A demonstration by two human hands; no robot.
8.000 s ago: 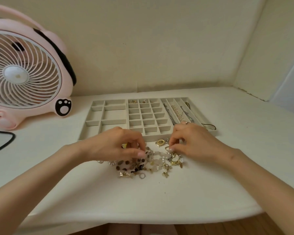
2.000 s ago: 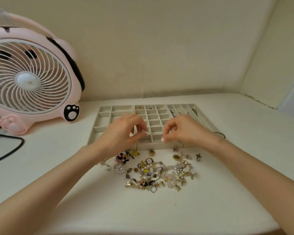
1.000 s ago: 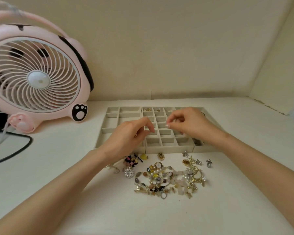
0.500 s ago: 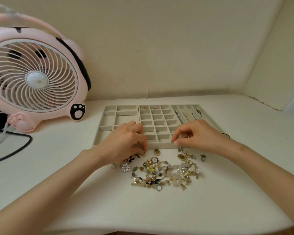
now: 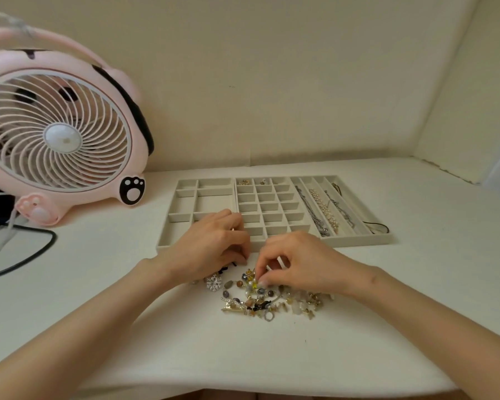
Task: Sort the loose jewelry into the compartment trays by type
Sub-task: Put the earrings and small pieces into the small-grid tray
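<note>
fingertips of the left hand (image 5: 211, 249) are tucked out of sight under its curled knuckles, so whether they hold anything cannot be told. this hand sits over the near edge of the compartment trays (image 5: 358, 241), covering a few near cells and part of a dark piece at the heap's left side. the right hand (image 5: 298, 264) hides the right part of the loose jewelry (image 5: 251, 298); its thumb and forefinger are brought together, pinching a small pale bead at the top of the heap, and its other fingers are curled. most pieces are too small and tangled to name singly, though a silver snowflake brooch (image 5: 213, 282), a plain ring (image 5: 268, 316) and brown, yellow, grey and pearly beads among gold bits show. the heap lies on the white table (image 5: 272, 356), just in front of the trays' near edge. the long right slots hold chains (image 5: 315, 217) and a pearl strand (image 5: 325, 210); two far small cells hold tiny gold pieces (image 5: 244, 182), unclear. a pink fan (image 5: 58, 134) at the table's far left corner is cut off by the frame.
</note>
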